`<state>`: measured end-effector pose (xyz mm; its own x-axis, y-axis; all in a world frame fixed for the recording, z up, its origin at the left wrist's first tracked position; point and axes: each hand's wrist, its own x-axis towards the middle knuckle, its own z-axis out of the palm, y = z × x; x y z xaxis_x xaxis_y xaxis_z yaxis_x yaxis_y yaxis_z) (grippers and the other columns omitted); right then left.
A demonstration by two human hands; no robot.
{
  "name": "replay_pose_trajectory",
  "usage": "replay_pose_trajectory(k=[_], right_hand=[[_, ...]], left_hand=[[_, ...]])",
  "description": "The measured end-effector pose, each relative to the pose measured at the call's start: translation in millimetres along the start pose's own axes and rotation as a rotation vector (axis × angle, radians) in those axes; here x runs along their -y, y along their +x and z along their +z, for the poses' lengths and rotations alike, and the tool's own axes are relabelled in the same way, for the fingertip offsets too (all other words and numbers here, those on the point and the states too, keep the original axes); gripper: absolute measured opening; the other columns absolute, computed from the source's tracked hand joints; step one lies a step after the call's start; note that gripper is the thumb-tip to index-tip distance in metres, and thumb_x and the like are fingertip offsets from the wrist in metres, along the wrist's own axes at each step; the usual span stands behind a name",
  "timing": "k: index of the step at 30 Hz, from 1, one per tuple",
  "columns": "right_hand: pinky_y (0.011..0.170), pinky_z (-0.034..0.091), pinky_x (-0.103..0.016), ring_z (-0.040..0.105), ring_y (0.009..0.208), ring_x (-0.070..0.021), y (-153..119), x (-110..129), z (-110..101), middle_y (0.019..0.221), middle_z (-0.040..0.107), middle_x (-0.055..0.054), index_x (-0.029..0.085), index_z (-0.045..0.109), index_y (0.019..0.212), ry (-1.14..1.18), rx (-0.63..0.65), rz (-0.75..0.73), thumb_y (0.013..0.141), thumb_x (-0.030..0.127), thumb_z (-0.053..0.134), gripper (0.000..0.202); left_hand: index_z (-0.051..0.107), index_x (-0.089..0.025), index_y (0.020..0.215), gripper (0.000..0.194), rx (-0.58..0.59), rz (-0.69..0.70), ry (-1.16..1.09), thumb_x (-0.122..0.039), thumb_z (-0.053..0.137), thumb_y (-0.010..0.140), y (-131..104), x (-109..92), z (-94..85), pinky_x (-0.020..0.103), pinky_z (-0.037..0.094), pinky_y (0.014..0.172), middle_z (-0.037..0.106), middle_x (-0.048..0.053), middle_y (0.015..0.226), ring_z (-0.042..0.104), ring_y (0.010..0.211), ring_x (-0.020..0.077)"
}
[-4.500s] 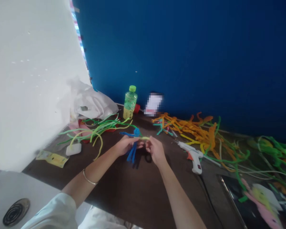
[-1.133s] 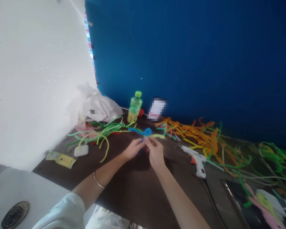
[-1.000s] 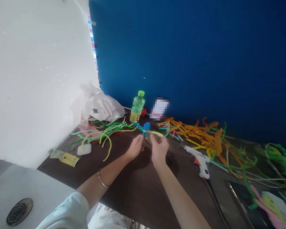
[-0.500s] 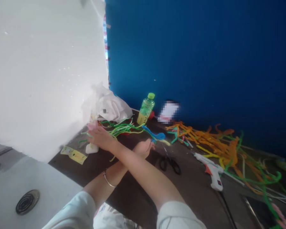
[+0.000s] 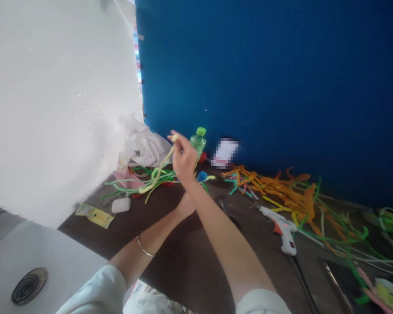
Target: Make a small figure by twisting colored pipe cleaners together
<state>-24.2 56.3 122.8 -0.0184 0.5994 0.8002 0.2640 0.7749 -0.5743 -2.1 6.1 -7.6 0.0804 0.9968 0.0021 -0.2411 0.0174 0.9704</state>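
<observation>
Right hand (image 5: 184,159), low at the left half a second ago, is now raised before the bottle (image 5: 199,140), fingers pinched on a bendy, fuzzy yellow stem (image 5: 159,173) trailing down over green stems (image 5: 124,181). Right forearm (image 5: 218,231) crosses left hand (image 5: 185,206); its grip cannot be told. Fuzzy blue coil (image 5: 202,176) shows just beyond.

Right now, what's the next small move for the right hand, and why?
Probably swing the right hand rightward, uncrossing the arms. It pinches a pale yellow pipe cleaner whose free end trails across the view of the green pipe cleaners, so it might snag. The right forearm also crosses in front of the left hand, partly hiding it.
</observation>
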Motion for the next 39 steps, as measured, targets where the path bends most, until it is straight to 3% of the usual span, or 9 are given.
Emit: replay_pose_trajectory(k=[2,5,9,12,16,20,25,32,39], right_hand=[[0.072,0.049,-0.03,0.061,0.078,-0.0122,13.0,2.0,-24.9,0.089,0.063,-0.003,0.021,0.057,0.103,0.063,-0.179,0.092,0.09,0.037,0.03,0.033],[0.06,0.048,-0.025,0.059,0.064,-0.0094,18.6,8.8,-68.9,0.082,0.062,-0.002,0.023,0.054,0.11,0.05,-0.204,0.106,0.09,0.038,0.031,0.034],[0.062,0.048,-0.027,0.059,0.069,-0.0125,-11.0,12.7,-122.9,0.076,0.064,-0.002,0.021,0.064,0.094,-0.185,-0.104,0.047,0.084,0.031,0.049,0.021],[0.066,0.049,-0.028,0.06,0.073,-0.0144,-56.0,2.5,-143.1,0.079,0.065,-0.003,0.02,0.067,0.085,-0.306,0.025,0.021,0.079,0.023,0.055,0.013],[0.063,0.049,-0.026,0.061,0.07,-0.0142,-113.9,-22.1,-146.5,0.077,0.065,-0.004,0.019,0.066,0.083,-0.36,0.068,0.075,0.079,0.019,0.054,0.013],[0.059,0.048,-0.024,0.059,0.063,-0.0128,-141.7,-40.6,-145.4,0.068,0.064,-0.004,0.019,0.067,0.083,-0.517,0.019,0.01,0.078,0.019,0.055,0.013],[0.056,0.047,-0.023,0.059,0.057,-0.012,-147.7,-46.3,-148.6,0.062,0.064,-0.003,0.019,0.067,0.084,-0.626,0.013,-0.051,0.078,0.018,0.055,0.013],[0.068,0.049,-0.027,0.063,0.071,-0.0149,-157.2,-51.7,-156.5,0.077,0.069,-0.005,0.021,0.064,0.1,-0.657,0.126,-0.137,0.081,0.018,0.052,0.023],[0.069,0.044,-0.028,0.061,0.072,-0.0151,-161.3,-55.1,-165.4,0.079,0.068,-0.004,0.024,0.06,0.11,-0.829,0.228,-0.229,0.081,0.016,0.052,0.03]], left_hand=[[0.051,-0.017,0.076,0.025,0.026,-0.013,0.006,-0.041,0.048,0.079,0.0,0.0,-1.0,0.021,0.035,0.045,0.043,-0.004,0.05,0.039,0.043,0.0067],[0.048,-0.017,0.082,0.032,0.077,-0.05,-0.056,-0.049,0.043,0.079,-1.0,-1.2,-3.0,0.018,0.024,0.037,0.034,-0.008,0.05,0.028,0.036,0.0035],[0.05,-0.014,0.08,0.037,0.122,-0.051,-0.101,-0.051,0.047,0.075,-1.0,-3.6,-3.9,0.018,0.028,0.039,0.042,-0.005,0.057,0.034,0.039,0.0027],[0.049,-0.013,0.077,0.039,0.14,0.001,-0.067,-0.051,0.05,0.073,-1.6,-3.8,-2.7,0.021,0.038,0.048,0.051,0.0,0.063,0.048,0.049,0.0067],[0.041,-0.016,0.073,0.037,0.254,-0.049,-0.067,-0.052,0.047,0.075,-6.3,-1.8,1.1,0.02,0.037,0.043,0.045,-0.005,0.056,0.043,0.042,0.0047],[0.037,-0.017,0.067,0.038,0.26,-0.117,0.014,-0.053,0.045,0.075,-12.4,-1.6,6.0,0.015,0.024,0.034,0.033,-0.008,0.049,0.031,0.037,0.003],[0.037,-0.017,0.068,0.037,0.292,-0.163,0.004,-0.052,0.046,0.075,-16.9,-3.2,10.4,0.015,0.021,0.034,0.032,-0.008,0.051,0.03,0.038,0.003],[0.038,-0.017,0.062,0.043,0.322,-0.107,0.11,-0.057,0.041,0.075,-18.4,3.5,10.9,0.017,0.025,0.036,0.033,-0.007,0.048,0.031,0.039,0.0038],[0.044,-0.015,0.073,0.038,0.251,-0.136,0.067,-0.054,0.043,0.077,-17.6,-0.4,11.5,0.016,0.021,0.033,0.037,-0.007,0.05,0.03,0.037,0.0033]])
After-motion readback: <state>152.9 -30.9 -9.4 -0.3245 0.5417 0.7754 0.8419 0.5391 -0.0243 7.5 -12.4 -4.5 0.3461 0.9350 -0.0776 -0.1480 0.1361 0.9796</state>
